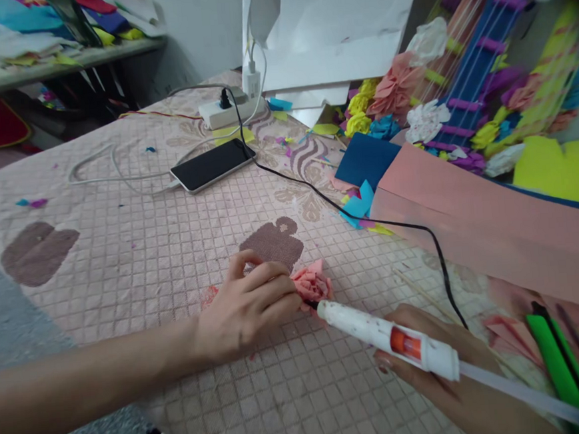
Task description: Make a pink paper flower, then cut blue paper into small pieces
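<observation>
A small pink paper flower (pixel 313 283) lies at the middle of the table, its petals crumpled together. My left hand (pixel 251 303) is closed around its left side, the fingertips partly hidden behind the knuckles. From the right, my right hand (pixel 446 365) grips a white glue gun (pixel 368 328) with an orange window in its barrel. The gun's dark nozzle touches or nearly touches the flower's lower edge, close to my left fingers. A long translucent glue stick (pixel 524 392) sticks out of the gun's back end.
A phone (pixel 214 165) on a charging cable lies beyond my hands, near a white power strip (pixel 226 111). A black cord (pixel 317 191) crosses the table. Pink paper sheets (pixel 469 209), a green cutter (pixel 556 356) and paper-flower decorations (pixel 427 122) fill the right side.
</observation>
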{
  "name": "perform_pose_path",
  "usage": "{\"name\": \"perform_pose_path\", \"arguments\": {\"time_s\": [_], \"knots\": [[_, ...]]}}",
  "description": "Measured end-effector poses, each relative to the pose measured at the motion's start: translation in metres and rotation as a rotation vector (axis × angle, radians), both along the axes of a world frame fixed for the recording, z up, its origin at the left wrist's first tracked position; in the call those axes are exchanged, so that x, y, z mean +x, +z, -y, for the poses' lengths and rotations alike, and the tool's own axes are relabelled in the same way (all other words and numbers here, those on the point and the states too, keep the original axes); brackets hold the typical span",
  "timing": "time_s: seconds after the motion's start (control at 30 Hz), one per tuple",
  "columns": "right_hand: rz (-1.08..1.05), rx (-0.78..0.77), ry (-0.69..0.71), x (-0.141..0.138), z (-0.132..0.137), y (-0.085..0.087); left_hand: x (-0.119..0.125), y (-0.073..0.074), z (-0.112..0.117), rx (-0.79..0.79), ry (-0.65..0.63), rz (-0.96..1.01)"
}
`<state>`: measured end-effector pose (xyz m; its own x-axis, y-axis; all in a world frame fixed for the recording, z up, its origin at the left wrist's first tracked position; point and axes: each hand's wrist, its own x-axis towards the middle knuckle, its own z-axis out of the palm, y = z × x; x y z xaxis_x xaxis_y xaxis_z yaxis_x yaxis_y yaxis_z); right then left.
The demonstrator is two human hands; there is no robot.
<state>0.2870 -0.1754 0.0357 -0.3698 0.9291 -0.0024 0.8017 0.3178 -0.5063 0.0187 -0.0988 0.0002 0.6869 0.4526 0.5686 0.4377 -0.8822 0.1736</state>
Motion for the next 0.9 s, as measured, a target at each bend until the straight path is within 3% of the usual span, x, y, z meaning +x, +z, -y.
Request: {"name": "perform_pose_path", "arguments": {"time_s": [0.4, 0.57, 0.9], "knots": [[0.006, 0.006, -0.041, 0.008, 0.006, -0.008, 0.001, 0.002, -0.001, -0.065, -0.016, -0.025], [0.066, -0.009, -0.013, 0.013, 0.007, -0.009, -0.001, 0.003, -0.001, -0.168, -0.037, -0.026], [-0.013, 0.033, -0.031, 0.017, 0.006, -0.005, 0.004, 0.001, -0.005, -0.356, -0.011, 0.086]]}}
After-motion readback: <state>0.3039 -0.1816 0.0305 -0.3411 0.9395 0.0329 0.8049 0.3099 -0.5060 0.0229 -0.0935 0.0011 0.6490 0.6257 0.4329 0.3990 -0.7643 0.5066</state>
